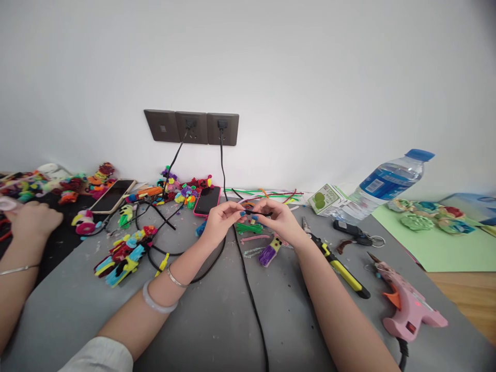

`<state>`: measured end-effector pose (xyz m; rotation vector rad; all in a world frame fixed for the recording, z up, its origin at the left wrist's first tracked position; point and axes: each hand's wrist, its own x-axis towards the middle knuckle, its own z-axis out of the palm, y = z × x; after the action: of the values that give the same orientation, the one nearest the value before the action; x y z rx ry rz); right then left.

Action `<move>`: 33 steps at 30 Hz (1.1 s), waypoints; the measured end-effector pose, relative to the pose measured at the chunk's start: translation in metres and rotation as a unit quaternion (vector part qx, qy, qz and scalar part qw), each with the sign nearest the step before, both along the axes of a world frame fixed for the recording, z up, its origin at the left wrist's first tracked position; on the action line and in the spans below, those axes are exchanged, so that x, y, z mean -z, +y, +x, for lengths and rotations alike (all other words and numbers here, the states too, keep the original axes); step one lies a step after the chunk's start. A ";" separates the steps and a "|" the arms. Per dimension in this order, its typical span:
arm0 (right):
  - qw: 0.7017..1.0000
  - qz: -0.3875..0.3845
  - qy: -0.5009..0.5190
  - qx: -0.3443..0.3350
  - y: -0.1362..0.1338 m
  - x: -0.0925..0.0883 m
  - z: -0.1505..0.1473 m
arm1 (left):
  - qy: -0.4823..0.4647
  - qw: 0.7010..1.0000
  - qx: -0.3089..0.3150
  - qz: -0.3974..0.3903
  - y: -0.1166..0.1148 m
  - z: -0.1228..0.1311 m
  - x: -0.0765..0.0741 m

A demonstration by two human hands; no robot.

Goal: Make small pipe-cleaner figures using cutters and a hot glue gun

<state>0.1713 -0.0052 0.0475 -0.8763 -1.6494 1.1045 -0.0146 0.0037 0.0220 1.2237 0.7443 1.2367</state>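
Note:
A short black strip, which looks like pipe cleaner [260,213], is stretched between my two hands above the table. My left hand [221,223] pinches one end between thumb and fingertips. The other end is in the pinch of my right hand [282,223]. Just under my hands lies a small purple and pale yellow pipe-cleaner figure [269,253]. Beside it are green pipe-cleaner pieces [249,227] and a pink piece [254,238]. My fingers partly hide the strip.
Black cables [248,287] cross the table from the wall sockets [196,127]. Right: pliers [344,274], a pink glue gun [411,310], a tilted water bottle [391,178], keys [362,237]. Left: colourful figures [126,253], phones [112,196], another person's hand [35,222].

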 end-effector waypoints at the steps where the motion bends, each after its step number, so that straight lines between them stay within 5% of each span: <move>1: 1.000 0.012 -0.001 0.004 0.000 0.000 0.000 | -0.009 1.000 0.003 -0.011 0.000 0.000 0.000; 16: 0.997 0.065 -0.020 0.023 0.000 0.000 0.003 | -0.039 0.996 0.032 -0.078 -0.004 0.003 -0.006; 24: 0.997 0.052 -0.045 -0.027 -0.003 -0.005 0.007 | -0.041 0.990 0.066 -0.115 -0.006 0.003 -0.006; 33: 0.989 -0.037 -0.045 -0.134 -0.006 -0.008 0.015 | -0.027 0.967 0.188 -0.169 -0.008 -0.001 -0.009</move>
<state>0.1866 -0.0116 0.0550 -0.7769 -1.8510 1.3331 -0.0152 -0.0043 0.0305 0.9874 0.6186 0.7895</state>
